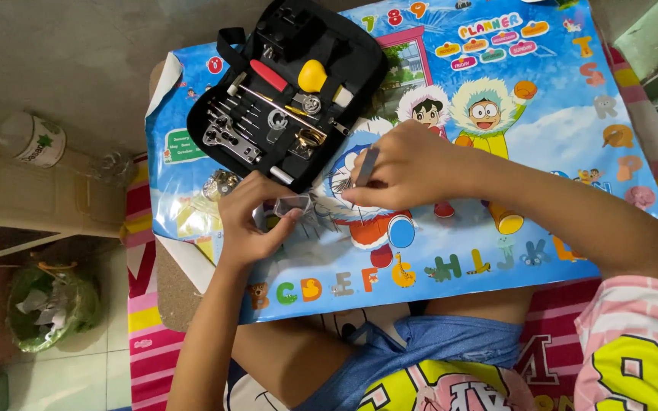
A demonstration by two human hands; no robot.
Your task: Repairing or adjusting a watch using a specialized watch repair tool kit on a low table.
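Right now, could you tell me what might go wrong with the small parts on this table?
The clear box in the left hand sits near the table's front edge; a slip could drop it. The right hand pinches a thin tool that could skid. The open tool case lies close and could snag a wrist.

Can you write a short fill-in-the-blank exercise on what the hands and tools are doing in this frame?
1. The open black tool case lies at the ____ left of the cartoon mat.
2. The left hand grips a small clear ____ box.
3. The right hand pinches a thin ____ tool.

Missing words: upper; plastic; grey
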